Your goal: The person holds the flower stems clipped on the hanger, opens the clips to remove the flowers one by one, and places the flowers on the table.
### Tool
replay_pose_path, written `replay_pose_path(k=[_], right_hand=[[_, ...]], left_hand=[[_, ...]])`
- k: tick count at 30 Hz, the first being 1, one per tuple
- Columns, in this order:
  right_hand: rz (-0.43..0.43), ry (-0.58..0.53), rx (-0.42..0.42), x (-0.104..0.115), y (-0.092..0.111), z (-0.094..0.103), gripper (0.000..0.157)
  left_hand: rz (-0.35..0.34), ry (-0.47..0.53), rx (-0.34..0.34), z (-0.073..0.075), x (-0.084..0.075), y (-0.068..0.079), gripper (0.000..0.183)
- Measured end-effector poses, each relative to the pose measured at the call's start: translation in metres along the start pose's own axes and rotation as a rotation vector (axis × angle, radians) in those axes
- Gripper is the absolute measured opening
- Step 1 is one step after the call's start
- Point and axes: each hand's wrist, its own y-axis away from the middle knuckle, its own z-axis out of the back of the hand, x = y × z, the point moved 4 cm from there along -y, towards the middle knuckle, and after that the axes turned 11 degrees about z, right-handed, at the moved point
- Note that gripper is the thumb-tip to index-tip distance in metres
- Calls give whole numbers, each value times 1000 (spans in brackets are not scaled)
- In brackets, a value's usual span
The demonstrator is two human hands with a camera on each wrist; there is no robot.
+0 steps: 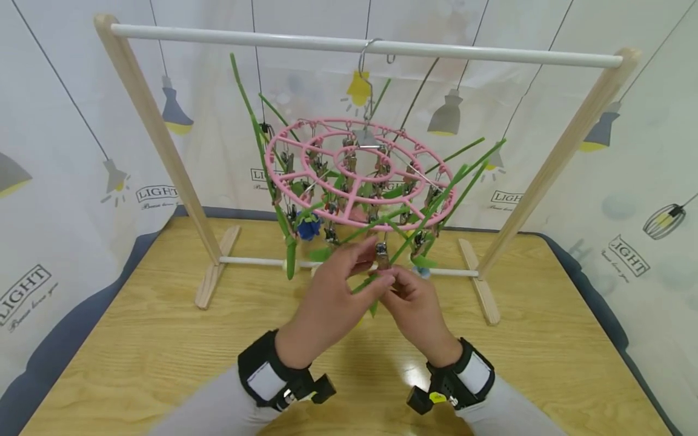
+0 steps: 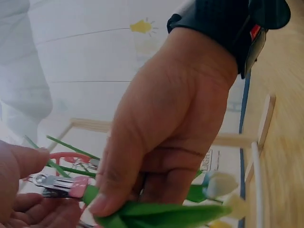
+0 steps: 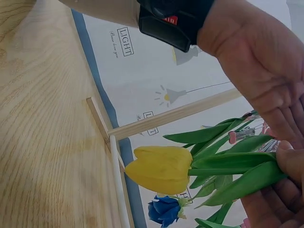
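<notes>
My left hand [image 1: 327,297] pinches a metal clip [image 2: 61,183] with pink tips, hanging at the near rim of a round pink hanger [image 1: 351,209]. Beside it, my right hand [image 1: 422,312] grips a yellow artificial tulip [image 3: 159,170] by its green stem and leaves, just below the clip. The pink tips meet the stem close to the right fingertips in the left wrist view. The bloom points down toward the table, mostly hidden behind the hands in the head view.
A wooden stand with a white top bar [image 1: 245,37] carries the hanger by its hook. Other clips around the rings hold flowers upside down, including a blue rose [image 1: 308,228], their green stems sticking up. Below lies the wooden table [image 1: 136,339]. A lamp-printed curtain [image 1: 616,194] stands behind.
</notes>
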Motion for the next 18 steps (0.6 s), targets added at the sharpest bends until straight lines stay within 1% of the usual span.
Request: replay_pose_path(k=[2, 4, 6, 9, 12, 18], right_hand=[[-6, 11, 12, 6, -1, -1, 15], [-20, 18, 19, 9, -2, -2, 16], [-21, 33, 22, 10, -2, -2, 18], [-16, 49, 24, 11, -2, -3, 15], [-15, 62, 24, 11, -2, -4, 13], [-12, 74, 24, 11, -2, -5, 12]], left_hand=[[15, 113, -10, -3, 4, -4, 54], [48, 207, -16, -5, 7, -7, 48], [92, 263, -26, -6, 11, -10, 43], [147, 306, -34, -6, 16, -13, 38], [162, 325, -45, -6, 19, -14, 35], [122, 367, -55, -8, 22, -14, 35]])
